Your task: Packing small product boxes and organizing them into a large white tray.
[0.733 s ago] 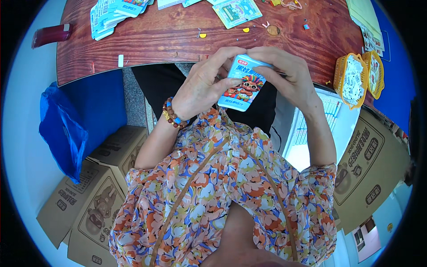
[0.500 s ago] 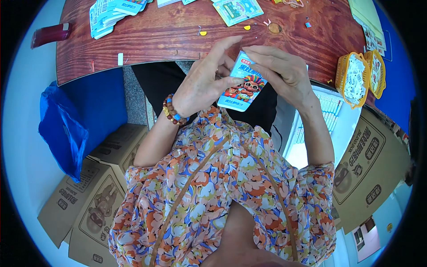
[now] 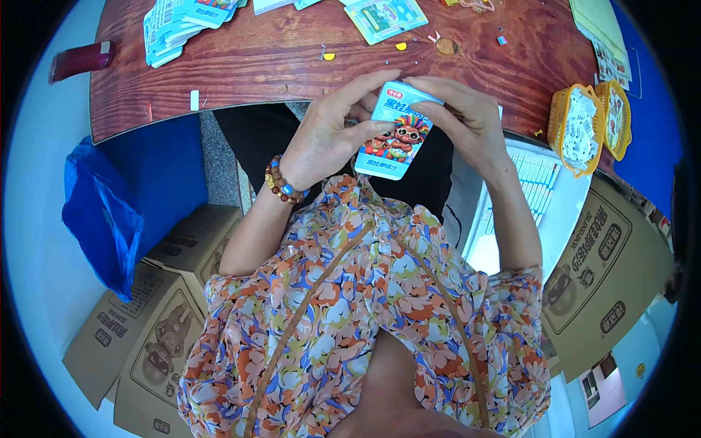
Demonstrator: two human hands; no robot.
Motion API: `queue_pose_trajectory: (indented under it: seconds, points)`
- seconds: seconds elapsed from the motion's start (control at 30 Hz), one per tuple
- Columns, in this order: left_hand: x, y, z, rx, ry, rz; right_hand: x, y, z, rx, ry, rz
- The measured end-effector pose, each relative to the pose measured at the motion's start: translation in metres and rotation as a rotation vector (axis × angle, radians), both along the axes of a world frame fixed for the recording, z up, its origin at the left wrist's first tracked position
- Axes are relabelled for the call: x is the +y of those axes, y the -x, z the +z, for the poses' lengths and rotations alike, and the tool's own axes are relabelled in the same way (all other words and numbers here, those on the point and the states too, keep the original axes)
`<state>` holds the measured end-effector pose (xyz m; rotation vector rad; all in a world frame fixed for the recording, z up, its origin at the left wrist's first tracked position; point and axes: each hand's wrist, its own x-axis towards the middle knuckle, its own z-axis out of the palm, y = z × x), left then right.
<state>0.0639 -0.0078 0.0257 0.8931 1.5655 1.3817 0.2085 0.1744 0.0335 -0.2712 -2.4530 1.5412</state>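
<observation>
A small light-blue carton (image 3: 398, 131) with a cartoon figure printed on its face is held in both hands, in front of the torso and just below the near edge of the wooden tabletop (image 3: 292, 58). The left hand (image 3: 328, 135) is closed around the carton's left side, thumb laid across the printed face, index finger stretched along the top edge. The right hand (image 3: 464, 120) is wrapped over the carton's upper right corner, fingers curled over the top. The carton is tilted, top end toward the tabletop, bottom end toward the body, clear of the tabletop surface.

A bead bracelet (image 3: 281, 182) is worn on the left wrist.

On the tabletop, a stack of flat blue-and-white cartons (image 3: 179, 25) is seen at far left, well apart from the hands. A single flat pack (image 3: 387, 16) lies near the far edge, with small yellow bits (image 3: 328, 55) scattered nearby. Two yellow baskets (image 3: 591, 124) with white contents are set at the right end.

A blue plastic bag (image 3: 98, 219) hangs at the left below the tabletop. Brown cardboard boxes (image 3: 146, 336) are stacked on the floor at left; another brown box (image 3: 606, 270) stands at right.
</observation>
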Motion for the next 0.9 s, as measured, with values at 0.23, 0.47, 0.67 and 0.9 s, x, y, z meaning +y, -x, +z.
queue_pose_trajectory:
  seconds: [0.23,0.47,0.67,0.9]
  points:
    - [-0.001,-0.004,-0.001,-0.047,-0.019,0.025,-0.01,-0.009,-0.006,0.093,0.003,-0.121]
    - [0.0,0.0,0.001,0.004,0.016,-0.042,-0.009,-0.01,-0.008,0.096,0.054,-0.077]
    - [-0.001,-0.008,-0.001,-0.111,0.004,0.032,-0.01,-0.008,-0.011,0.102,0.026,-0.099]
    - [-0.001,-0.011,-0.01,0.026,-0.004,0.031,-0.003,-0.012,-0.014,0.092,0.098,-0.022]
